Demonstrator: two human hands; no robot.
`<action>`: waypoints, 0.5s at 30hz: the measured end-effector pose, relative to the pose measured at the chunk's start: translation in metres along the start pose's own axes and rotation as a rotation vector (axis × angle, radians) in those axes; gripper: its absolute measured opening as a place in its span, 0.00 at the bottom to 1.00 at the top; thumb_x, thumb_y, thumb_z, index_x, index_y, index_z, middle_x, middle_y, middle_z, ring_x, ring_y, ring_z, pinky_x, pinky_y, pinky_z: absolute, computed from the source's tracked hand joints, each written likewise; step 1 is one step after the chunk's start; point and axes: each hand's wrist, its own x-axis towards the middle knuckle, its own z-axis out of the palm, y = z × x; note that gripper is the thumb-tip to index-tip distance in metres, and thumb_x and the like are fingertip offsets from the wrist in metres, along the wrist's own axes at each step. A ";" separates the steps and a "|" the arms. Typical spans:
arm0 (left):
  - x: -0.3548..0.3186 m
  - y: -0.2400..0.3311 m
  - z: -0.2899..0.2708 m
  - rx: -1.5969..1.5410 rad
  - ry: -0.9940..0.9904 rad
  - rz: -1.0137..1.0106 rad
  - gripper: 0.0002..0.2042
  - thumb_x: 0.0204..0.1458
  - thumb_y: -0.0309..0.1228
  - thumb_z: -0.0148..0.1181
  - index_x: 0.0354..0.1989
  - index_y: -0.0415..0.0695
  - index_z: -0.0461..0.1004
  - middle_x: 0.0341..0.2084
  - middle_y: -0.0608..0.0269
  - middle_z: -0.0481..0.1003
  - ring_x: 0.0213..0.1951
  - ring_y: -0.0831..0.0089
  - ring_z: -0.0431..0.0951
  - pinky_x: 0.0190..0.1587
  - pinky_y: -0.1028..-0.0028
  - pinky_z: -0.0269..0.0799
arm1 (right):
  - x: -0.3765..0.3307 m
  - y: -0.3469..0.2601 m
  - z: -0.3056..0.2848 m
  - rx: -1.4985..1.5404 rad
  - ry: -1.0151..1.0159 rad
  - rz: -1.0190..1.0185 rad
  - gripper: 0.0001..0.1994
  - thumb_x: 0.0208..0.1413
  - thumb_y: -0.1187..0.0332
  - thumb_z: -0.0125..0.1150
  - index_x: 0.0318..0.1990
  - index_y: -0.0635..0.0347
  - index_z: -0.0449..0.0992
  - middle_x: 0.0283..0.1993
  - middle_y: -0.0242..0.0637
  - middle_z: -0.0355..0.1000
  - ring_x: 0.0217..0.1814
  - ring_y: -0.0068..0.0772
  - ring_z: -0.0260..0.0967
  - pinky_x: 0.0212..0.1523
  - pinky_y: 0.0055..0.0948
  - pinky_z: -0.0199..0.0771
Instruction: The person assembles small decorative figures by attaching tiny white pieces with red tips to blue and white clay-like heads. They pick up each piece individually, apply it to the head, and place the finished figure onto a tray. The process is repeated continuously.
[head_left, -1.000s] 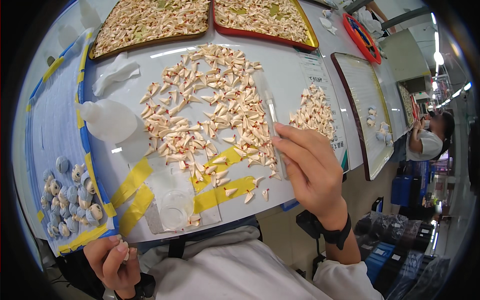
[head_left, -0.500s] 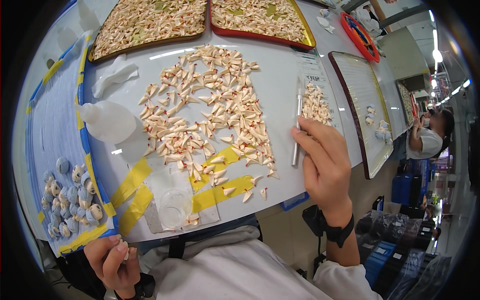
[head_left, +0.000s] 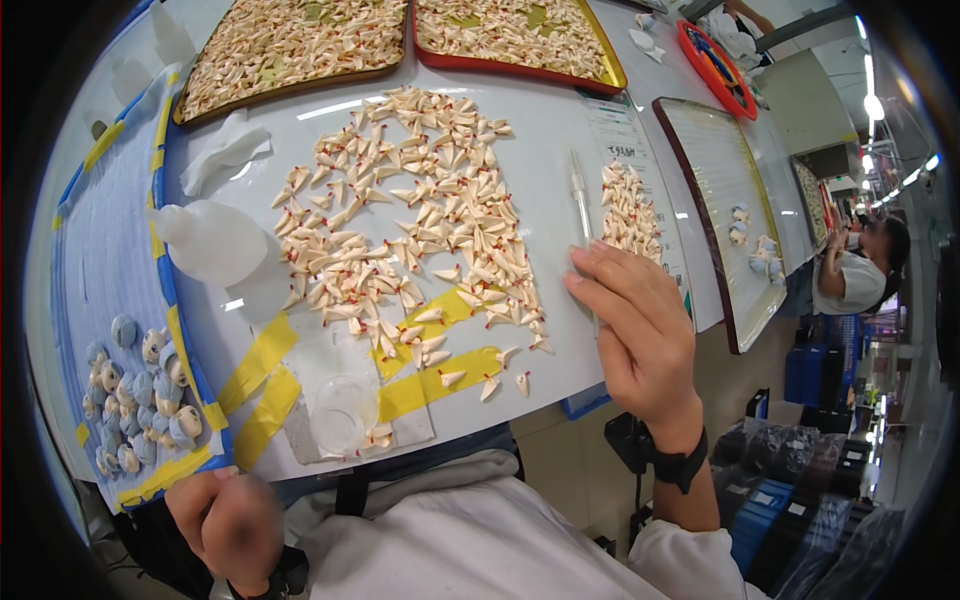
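Note:
My right hand (head_left: pixel 645 335) is closed on the handle of a slim silver craft knife (head_left: pixel 582 205) lying along the table, its tip pointing away from me. Beside the knife, on a printed sheet, is a small heap of cream pointed pieces (head_left: pixel 630 210). A wide spread of the same red-tipped pieces (head_left: pixel 455 215) covers the table's middle. At the lower left my left hand (head_left: pixel 225 525) is raised near the table edge with its fingers curled in; a blur covers the fingertips, hiding what they hold.
Small blue-and-cream doll heads (head_left: pixel 140 400) sit on a blue-lined board (head_left: pixel 110 240) at left. A white squeeze bottle (head_left: pixel 215 243), a clear cup (head_left: pixel 343 413) and yellow tape (head_left: pixel 258 368) are nearby. Trays of pieces (head_left: pixel 300 45) stand behind; a framed tray (head_left: pixel 720 200) is right.
My right hand and the craft knife have shifted a little left, and the knife leans more. My left hand has turned; the cream piece seen at its fingertips before is now blurred over.

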 end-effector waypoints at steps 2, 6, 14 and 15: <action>0.000 0.000 0.000 -0.003 0.002 0.000 0.11 0.42 0.25 0.61 0.35 0.46 0.69 0.32 0.57 0.69 0.31 0.65 0.69 0.34 0.69 0.62 | 0.001 0.002 -0.001 -0.022 0.004 0.014 0.18 0.35 0.83 0.48 0.37 0.65 0.74 0.44 0.42 0.70 0.50 0.43 0.66 0.50 0.38 0.63; -0.001 -0.001 -0.001 0.002 0.006 0.000 0.11 0.42 0.25 0.61 0.35 0.45 0.69 0.32 0.56 0.69 0.31 0.65 0.69 0.34 0.69 0.62 | 0.001 0.009 -0.007 -0.103 0.008 0.062 0.17 0.36 0.83 0.48 0.38 0.63 0.75 0.45 0.41 0.70 0.50 0.42 0.66 0.50 0.37 0.63; -0.004 -0.005 -0.001 -0.029 -0.035 0.017 0.12 0.42 0.21 0.58 0.37 0.42 0.68 0.34 0.53 0.68 0.34 0.63 0.68 0.37 0.68 0.64 | 0.012 0.027 -0.026 0.028 0.079 0.283 0.14 0.43 0.81 0.51 0.39 0.62 0.74 0.43 0.41 0.70 0.48 0.43 0.65 0.48 0.31 0.63; -0.005 -0.006 -0.003 -0.037 -0.057 0.027 0.12 0.43 0.19 0.57 0.38 0.40 0.68 0.35 0.51 0.68 0.36 0.62 0.68 0.39 0.67 0.65 | 0.015 0.027 -0.024 0.043 0.058 0.285 0.13 0.43 0.81 0.52 0.39 0.62 0.74 0.42 0.41 0.70 0.47 0.43 0.65 0.48 0.31 0.63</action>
